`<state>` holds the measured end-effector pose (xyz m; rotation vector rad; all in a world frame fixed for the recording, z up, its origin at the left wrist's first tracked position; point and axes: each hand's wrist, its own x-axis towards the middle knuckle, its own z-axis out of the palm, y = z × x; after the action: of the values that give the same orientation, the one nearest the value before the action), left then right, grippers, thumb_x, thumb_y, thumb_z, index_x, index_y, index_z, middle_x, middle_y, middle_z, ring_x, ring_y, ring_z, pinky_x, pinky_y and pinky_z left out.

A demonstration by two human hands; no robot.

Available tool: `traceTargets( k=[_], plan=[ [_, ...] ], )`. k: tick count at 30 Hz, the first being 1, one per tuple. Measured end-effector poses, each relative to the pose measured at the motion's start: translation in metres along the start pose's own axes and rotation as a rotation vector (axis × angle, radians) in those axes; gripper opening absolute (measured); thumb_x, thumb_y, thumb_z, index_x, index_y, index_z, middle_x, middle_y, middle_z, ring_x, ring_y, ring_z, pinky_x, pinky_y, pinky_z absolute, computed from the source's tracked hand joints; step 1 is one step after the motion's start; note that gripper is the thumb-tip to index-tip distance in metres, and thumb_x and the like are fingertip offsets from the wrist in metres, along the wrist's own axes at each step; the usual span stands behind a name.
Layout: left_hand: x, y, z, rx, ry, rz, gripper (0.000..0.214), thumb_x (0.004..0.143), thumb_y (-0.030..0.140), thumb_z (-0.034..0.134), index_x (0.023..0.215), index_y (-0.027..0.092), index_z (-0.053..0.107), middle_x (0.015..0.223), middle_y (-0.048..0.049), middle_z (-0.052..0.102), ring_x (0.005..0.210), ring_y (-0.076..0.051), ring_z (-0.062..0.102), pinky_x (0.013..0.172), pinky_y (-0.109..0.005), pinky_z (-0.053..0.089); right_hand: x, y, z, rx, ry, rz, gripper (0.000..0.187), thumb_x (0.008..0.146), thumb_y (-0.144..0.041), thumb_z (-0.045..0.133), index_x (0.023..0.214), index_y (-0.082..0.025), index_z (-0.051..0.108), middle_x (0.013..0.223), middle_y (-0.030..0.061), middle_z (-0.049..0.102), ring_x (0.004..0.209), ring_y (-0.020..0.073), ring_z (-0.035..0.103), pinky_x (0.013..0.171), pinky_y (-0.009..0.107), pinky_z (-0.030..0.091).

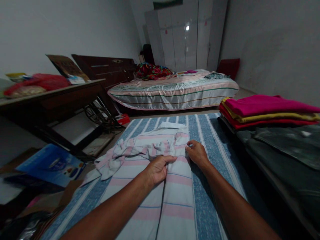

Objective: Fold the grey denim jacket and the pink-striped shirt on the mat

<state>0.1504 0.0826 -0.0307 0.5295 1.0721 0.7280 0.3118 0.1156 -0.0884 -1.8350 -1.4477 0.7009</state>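
A white shirt with pink stripes point(160, 146) lies spread on a blue-and-white striped cloth point(202, 133) in front of me. My left hand point(157, 168) rests on the middle of the shirt, fingers curled and pinching a fold of its fabric. My right hand point(197, 152) is closed at the shirt's right edge, gripping the fabric there. A bunched sleeve of the shirt trails off to the left.
A stack of folded cloths point(265, 110), pink on top, sits at the right on a dark surface. A bed point(175, 90) stands beyond, with white wardrobes point(185, 36) behind it. A dark wooden table point(50, 96) and a blue bag point(52, 163) are at the left.
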Motion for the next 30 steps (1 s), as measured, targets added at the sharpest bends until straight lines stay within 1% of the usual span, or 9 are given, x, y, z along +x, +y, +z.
traceTargets(
  k=[3, 6, 11, 17, 22, 27, 30],
  plan=[
    [0.006, -0.003, 0.001, -0.001, -0.002, -0.003, 0.034, 0.066, -0.003, 0.057, 0.099, 0.004, 0.064, 0.073, -0.0110, 0.073, 0.068, -0.023, 0.070, 0.075, -0.034, 0.055, -0.001, 0.000, -0.001, -0.003, 0.004, -0.007, 0.023, 0.078, -0.027, 0.053, 0.097, -0.020, 0.065, 0.076, 0.0020, 0.066, 0.071, 0.0153, 0.059, 0.060, 0.022, 0.037],
    [0.008, -0.004, 0.000, -0.055, 0.000, -0.028, 0.031, 0.069, 0.001, 0.054, 0.099, 0.003, 0.064, 0.071, -0.0110, 0.072, 0.066, -0.023, 0.070, 0.076, -0.036, 0.055, -0.001, -0.001, -0.001, -0.006, 0.007, -0.012, 0.023, 0.079, -0.028, 0.052, 0.096, -0.020, 0.065, 0.077, 0.0023, 0.066, 0.071, 0.0154, 0.059, 0.060, 0.022, 0.037],
    [0.010, -0.009, -0.002, -0.134, -0.128, -0.094, 0.033, 0.073, 0.007, 0.053, 0.105, 0.004, 0.062, 0.076, -0.0121, 0.073, 0.077, -0.025, 0.071, 0.082, -0.038, 0.052, -0.001, -0.001, -0.002, -0.008, 0.010, -0.008, 0.024, 0.079, -0.029, 0.052, 0.097, -0.019, 0.065, 0.078, 0.0033, 0.067, 0.073, 0.0163, 0.061, 0.062, 0.022, 0.038],
    [0.013, -0.013, -0.002, -0.159, -0.188, -0.075, 0.038, 0.076, 0.009, 0.055, 0.113, 0.005, 0.059, 0.084, -0.0133, 0.073, 0.084, -0.026, 0.070, 0.088, -0.040, 0.049, 0.002, 0.001, -0.004, -0.014, 0.006, 0.009, 0.024, 0.079, -0.030, 0.053, 0.097, -0.020, 0.064, 0.079, 0.0031, 0.067, 0.075, 0.0166, 0.061, 0.062, 0.022, 0.039],
    [0.015, -0.012, 0.006, -0.167, -0.155, -0.014, 0.038, 0.074, 0.008, 0.054, 0.112, 0.006, 0.060, 0.083, -0.0118, 0.074, 0.083, -0.026, 0.070, 0.088, -0.041, 0.049, 0.001, 0.001, -0.008, -0.053, 0.016, 0.030, 0.026, 0.079, -0.032, 0.052, 0.100, -0.019, 0.062, 0.083, 0.0052, 0.067, 0.077, 0.0182, 0.061, 0.063, 0.024, 0.040],
    [0.018, -0.013, 0.008, -0.174, -0.176, -0.028, 0.035, 0.076, 0.010, 0.053, 0.109, 0.005, 0.061, 0.081, -0.0131, 0.073, 0.083, -0.026, 0.070, 0.088, -0.040, 0.049, -0.005, -0.005, -0.013, -0.140, 0.029, 0.041, 0.031, 0.082, -0.033, 0.048, 0.107, -0.020, 0.060, 0.085, 0.0073, 0.068, 0.087, 0.0229, 0.062, 0.068, 0.027, 0.040],
    [0.019, -0.012, 0.008, -0.175, -0.184, -0.030, 0.034, 0.076, 0.011, 0.054, 0.108, 0.005, 0.061, 0.082, -0.0134, 0.073, 0.082, -0.026, 0.070, 0.087, -0.040, 0.050, -0.007, -0.008, -0.016, -0.211, 0.028, 0.047, 0.031, 0.084, -0.033, 0.047, 0.109, -0.021, 0.060, 0.088, 0.0073, 0.068, 0.091, 0.0235, 0.062, 0.070, 0.028, 0.041]
  ],
)
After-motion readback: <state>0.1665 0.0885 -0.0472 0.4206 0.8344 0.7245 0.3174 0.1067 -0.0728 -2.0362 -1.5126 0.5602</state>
